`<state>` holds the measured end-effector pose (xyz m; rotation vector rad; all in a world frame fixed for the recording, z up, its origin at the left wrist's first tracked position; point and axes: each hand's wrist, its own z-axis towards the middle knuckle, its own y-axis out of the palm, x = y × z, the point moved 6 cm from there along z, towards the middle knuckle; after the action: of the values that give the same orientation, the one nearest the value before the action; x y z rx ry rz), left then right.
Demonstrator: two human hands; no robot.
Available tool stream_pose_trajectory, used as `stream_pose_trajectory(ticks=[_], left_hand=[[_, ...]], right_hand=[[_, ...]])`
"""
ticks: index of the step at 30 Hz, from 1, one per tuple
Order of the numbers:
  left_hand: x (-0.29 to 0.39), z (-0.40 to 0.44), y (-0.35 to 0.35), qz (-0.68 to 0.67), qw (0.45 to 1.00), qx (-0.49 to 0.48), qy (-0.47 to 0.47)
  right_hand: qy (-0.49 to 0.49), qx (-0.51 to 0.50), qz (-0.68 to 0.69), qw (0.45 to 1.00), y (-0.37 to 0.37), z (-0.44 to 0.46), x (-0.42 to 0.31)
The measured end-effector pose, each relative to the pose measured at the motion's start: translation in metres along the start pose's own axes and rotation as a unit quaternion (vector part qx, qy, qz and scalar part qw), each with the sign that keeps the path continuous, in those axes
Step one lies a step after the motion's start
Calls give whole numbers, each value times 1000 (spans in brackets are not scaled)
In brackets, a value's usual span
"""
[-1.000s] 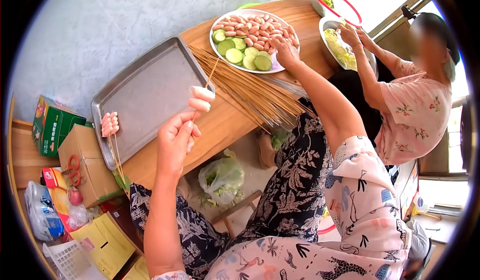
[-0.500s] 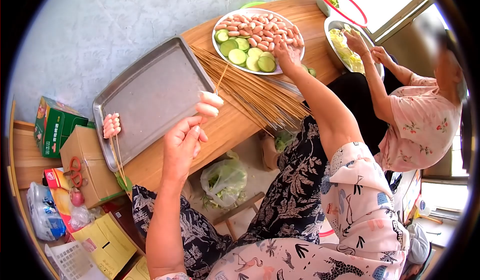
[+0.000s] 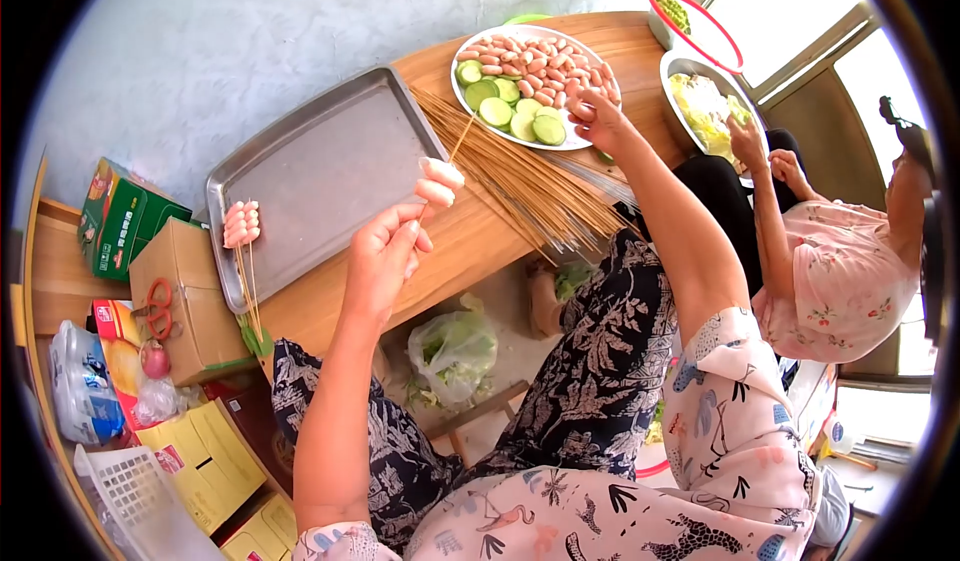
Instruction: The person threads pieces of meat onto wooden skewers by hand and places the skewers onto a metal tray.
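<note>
My left hand [image 3: 385,256] is closed round a wooden skewer [image 3: 461,139] that carries small pink sausages [image 3: 439,182]. My right hand [image 3: 602,123] is at the right rim of a white plate [image 3: 563,144], its fingers curled together; whatever they pinch is too small to make out. Many small sausages [image 3: 540,61] and green cucumber-like slices [image 3: 495,112] lie on that plate. Loose skewers [image 3: 520,186] are spread between the plate and a grey metal tray [image 3: 320,176]. Filled skewers [image 3: 241,224] rest on the tray's left end.
At the right, another person [image 3: 835,261] holds leafy pieces over a metal bowl [image 3: 672,101]. A red-rimmed basket [image 3: 738,64] stands behind. Cardboard box [image 3: 185,296], orange scissors [image 3: 158,308] and white basket [image 3: 140,501] are at the left. A plastic bag [image 3: 455,353] lies below the table [image 3: 420,291].
My right hand has drawn back from among the sausages to the plate's edge, its fingers now curled. The view has shifted somewhat. The other person's hand has moved nearer their body.
</note>
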<state>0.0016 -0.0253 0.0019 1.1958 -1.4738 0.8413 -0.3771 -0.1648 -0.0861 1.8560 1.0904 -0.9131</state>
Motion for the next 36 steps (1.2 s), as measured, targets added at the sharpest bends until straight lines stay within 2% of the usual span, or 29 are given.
stream_pose_trajectory(ticks=[1, 2, 4, 7, 8, 10, 15, 17, 21, 24, 27, 36], left_hand=[[0, 0, 0, 1, 1000, -2, 5], [1, 0, 0, -2, 1000, -3, 10], [1, 0, 0, -14, 1000, -2, 15], [3, -3, -1, -18, 1000, -4, 16], [4, -4, -2, -19, 1000, -4, 20], [5, -7, -5, -1, 1000, -4, 30], [7, -14, -10, 1, 1000, -6, 26], [6, -13, -11, -1, 1000, -8, 23], [9, -14, -11, -8, 1000, -9, 18], [7, -13, -9, -11, 1000, -13, 17], [7, -12, -7, -6, 1000, -17, 17], [4, -11, -6, 2, 1000, -9, 12]], right_hand=[[12, -160, 63, 985, 16, -1, -5], [20, -195, 120, 973, 37, -16, -7], [32, -157, 171, 972, 78, -64, -18], [40, -329, 225, 916, 117, -90, -14], [-7, -380, 207, 901, 132, -108, -18], [-11, -322, 196, 926, 148, -127, -12], [-42, -324, 185, 927, 168, -155, 7], [-43, -255, 227, 939, 164, -154, 16], [1, -286, 231, 930, 166, -139, 26], [22, -241, 234, 942, 170, -132, 35], [-69, -236, 175, 953, 177, -134, 29], [-51, -189, 206, 959, 180, -131, 31]])
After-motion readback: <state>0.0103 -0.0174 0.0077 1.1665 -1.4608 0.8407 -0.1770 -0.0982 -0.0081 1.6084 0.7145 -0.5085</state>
